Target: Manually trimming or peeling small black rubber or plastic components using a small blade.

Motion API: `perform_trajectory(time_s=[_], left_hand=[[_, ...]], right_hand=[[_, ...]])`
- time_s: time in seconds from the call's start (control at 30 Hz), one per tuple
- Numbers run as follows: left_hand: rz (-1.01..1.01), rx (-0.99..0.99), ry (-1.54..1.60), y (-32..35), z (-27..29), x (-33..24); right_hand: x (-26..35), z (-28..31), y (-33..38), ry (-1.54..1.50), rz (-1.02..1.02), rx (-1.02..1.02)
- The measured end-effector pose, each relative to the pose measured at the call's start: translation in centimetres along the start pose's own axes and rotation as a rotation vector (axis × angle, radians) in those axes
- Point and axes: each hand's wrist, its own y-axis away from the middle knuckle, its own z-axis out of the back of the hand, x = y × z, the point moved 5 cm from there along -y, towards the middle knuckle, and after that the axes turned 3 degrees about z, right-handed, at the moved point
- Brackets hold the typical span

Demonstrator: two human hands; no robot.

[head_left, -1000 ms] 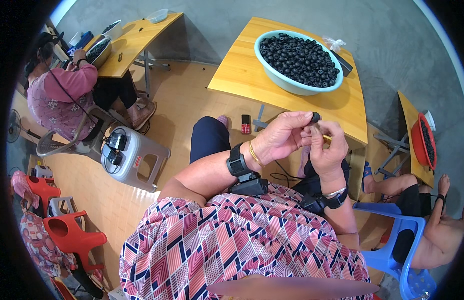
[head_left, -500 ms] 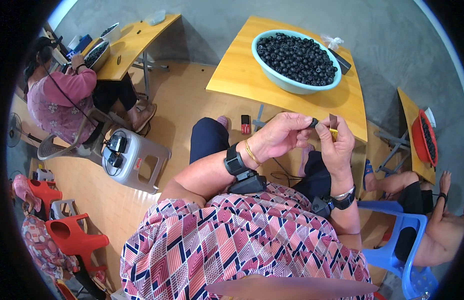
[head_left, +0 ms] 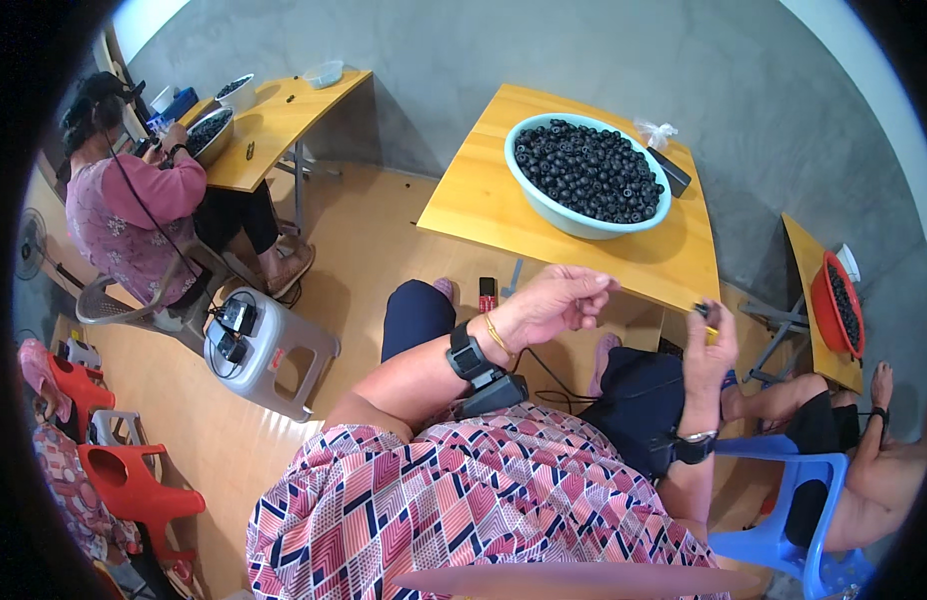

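My left hand [head_left: 562, 302] is raised in front of the table, thumb and forefinger pinched together; whether anything sits between the tips is too small to tell. To its right, my right hand [head_left: 708, 350] is closed around a small yellow-handled tool [head_left: 713, 331]. A dark bit shows at those fingertips; I cannot tell whether it is the blade or a black piece. Beyond both hands, a light blue basin [head_left: 584, 225] heaped with small black ring-shaped pieces [head_left: 589, 172] stands on the yellow wooden table [head_left: 464, 190].
A dark block [head_left: 670, 172] and a clear plastic bag [head_left: 656, 132] lie behind the basin. On the floor is a red and black phone [head_left: 487, 293]. A grey stool [head_left: 274, 350] stands at left, near a seated co-worker [head_left: 134, 220]. A blue chair [head_left: 784, 500] and red basin [head_left: 836, 310] are at right.
My hands have drawn apart, the right one moving right and down with the yellow-handled tool. The black piece no longer shows in my left fingers. The view has tilted up slightly.
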Motion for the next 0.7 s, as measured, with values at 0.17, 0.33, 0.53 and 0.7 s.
perform_trajectory(time_s=[0.17, 0.33, 0.53, 0.7], left_hand=[[-0.227, -0.318, -0.369, -0.2, 2.7, -4.5], [-0.589, -0.660, -1.098, -1.6, 6.0, -10.4], [-0.728, -0.893, -1.823, -4.9, 8.1, -15.0], [-0.579, -0.873, -2.070, -8.5, 9.1, -15.4]], right_hand=[[-11.8, 6.4, 2.9, 0.365, -0.265, -0.013], [-18.8, 7.0, 7.3, 0.441, -0.400, 0.072], [-12.5, 4.5, 4.7, 0.199, -0.333, 0.029], [-12.5, 3.4, 5.0, 0.077, -0.365, 0.096]])
